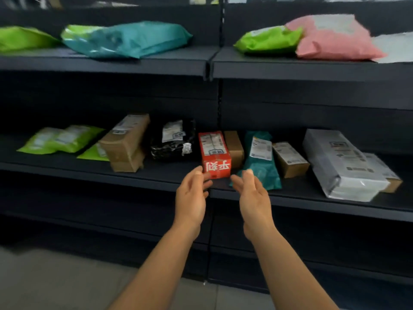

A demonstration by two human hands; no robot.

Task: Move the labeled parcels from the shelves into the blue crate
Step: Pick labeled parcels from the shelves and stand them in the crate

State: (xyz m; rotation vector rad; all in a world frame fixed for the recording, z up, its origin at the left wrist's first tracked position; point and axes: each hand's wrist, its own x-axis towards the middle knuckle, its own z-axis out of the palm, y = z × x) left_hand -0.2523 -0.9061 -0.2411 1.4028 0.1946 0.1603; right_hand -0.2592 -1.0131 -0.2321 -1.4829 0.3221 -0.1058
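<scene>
— Two hands are reaching for the same thing. See the red box [215,154]? It sits at the front edge of the middle shelf [156,173], right where two shelf boards meet.

— Which hand is closer?

— The left hand [191,198]. Its fingertips look like they touch the box's near left corner, or almost touch; it's a bit blurry, so I can't be sure. The right hand [252,196] is just beside the box's right side, with a small gap.

— Are the hands holding anything?

— No. Both have their fingers spread loose, palms facing each other. The box is ahead of them, in between.

— Which way does the box point?

— Its long side runs from the front edge back toward the rear of the shelf. The short red end faces the person. So I think the hands need to close in from left and right on the long sides, then pull it toward the front.

— What's next to it?

— A brown box [234,145] touches its right side farther back. A teal bag [261,159] lies just to the right, partly behind the right hand's fingers. A black bag [173,142] is on the left, a little apart.

— Where's the blue crate?

— I can't see it from here.
</scene>
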